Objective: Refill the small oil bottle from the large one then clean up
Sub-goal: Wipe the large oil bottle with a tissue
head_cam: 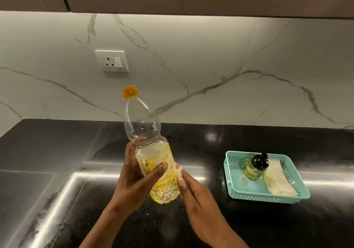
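My left hand wraps the large oil bottle, thumb across its label, held tilted above the black counter. My right hand, fingers straight, presses a tissue against its side. Capped small bottle stands in the teal basket beyond.

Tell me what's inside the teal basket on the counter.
The teal basket holds a small oil bottle with a black cap, standing upright, and a folded white cloth or tissue beside it. The basket floor beneath them is covered.
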Demonstrator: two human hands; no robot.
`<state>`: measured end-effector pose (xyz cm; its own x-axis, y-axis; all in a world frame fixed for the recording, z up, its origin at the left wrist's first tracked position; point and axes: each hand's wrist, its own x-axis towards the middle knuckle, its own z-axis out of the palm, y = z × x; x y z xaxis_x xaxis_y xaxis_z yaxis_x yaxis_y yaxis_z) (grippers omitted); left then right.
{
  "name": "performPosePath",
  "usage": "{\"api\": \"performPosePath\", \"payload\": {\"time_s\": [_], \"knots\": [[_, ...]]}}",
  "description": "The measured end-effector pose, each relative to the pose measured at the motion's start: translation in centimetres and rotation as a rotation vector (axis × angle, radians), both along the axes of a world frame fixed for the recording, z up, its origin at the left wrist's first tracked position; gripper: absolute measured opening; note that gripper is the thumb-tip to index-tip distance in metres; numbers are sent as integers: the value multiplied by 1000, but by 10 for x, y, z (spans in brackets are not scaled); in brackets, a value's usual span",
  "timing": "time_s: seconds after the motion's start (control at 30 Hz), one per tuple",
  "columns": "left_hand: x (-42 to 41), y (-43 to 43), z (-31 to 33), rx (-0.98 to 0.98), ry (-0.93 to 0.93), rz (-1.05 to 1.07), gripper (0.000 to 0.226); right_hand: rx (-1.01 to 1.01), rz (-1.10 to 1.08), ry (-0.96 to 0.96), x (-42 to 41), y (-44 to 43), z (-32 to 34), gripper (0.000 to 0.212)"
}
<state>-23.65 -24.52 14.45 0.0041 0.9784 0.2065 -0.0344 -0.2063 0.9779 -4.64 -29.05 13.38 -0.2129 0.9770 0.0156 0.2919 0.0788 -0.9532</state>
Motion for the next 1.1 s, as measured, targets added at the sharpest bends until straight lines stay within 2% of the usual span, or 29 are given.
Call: {"api": "performPosePath", "payload": {"time_s": [0.17, 0.3, 0.47, 0.5, 0.57, 0.63, 0.73, 0.87, 0.93, 1.1], "knots": [[12, -5, -6, 19, 87, -11, 79, -61, -3, 194, -14, -5, 8, 59], [22, -7, 3, 54, 29, 11, 78, -34, 8, 112, -17, 7, 15, 63], [16, -4, 10, 58, 23, 63, 80, -264, -100, 290, -14, 6, 1, 67], [15, -2, 10, 58, 52, 87, 81, -386, -157, 396, -14, 6, -5, 68], [14, 0, 10, 58, 104, 119, 84, -703, -270, 763, -16, 5, -18, 65], [15, 0, 8, 54, 161, 115, 84, -884, -231, 1092, -18, 2, -17, 58], [19, -2, 6, 61, 208, 94, 89, -879, -188, 1318, -11, 2, -8, 62], [21, -3, 7, 73, 190, 85, 90, -752, -159, 1382, 11, 17, -6, 101], [21, -4, 7, 69, 166, 95, 89, -746, -154, 1409, 18, 18, -7, 99], [31, -6, 6, 60, 146, 55, 87, -793, -120, 1465, 10, 17, -6, 75]]}}
